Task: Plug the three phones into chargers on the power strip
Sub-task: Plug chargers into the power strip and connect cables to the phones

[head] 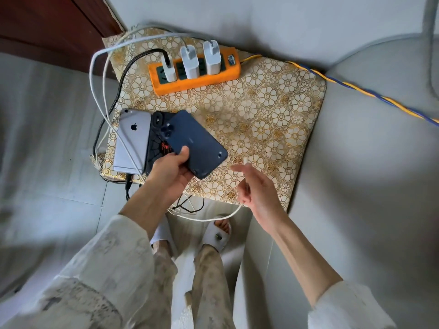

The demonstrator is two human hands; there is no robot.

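Note:
An orange power strip (213, 78) lies at the back of a gold floral cushion, with three white chargers (191, 61) plugged in. A silver phone (131, 141) lies face down at the cushion's left edge, a cable at its near end. Beside it lies a black phone with a spider case (156, 148). My left hand (169, 173) grips a dark blue phone (196, 144), tilted above the black one. My right hand (255, 188) pinches a white cable, its plug tip (245, 160) just right of the blue phone's near end.
The gold floral cushion (273, 119) sits on a low stand against a grey wall. A yellow-blue twisted cord (356, 90) runs off right. White and black cables (104, 96) loop over the left edge to the floor. My slippered feet (219, 235) stand below on pale tiles.

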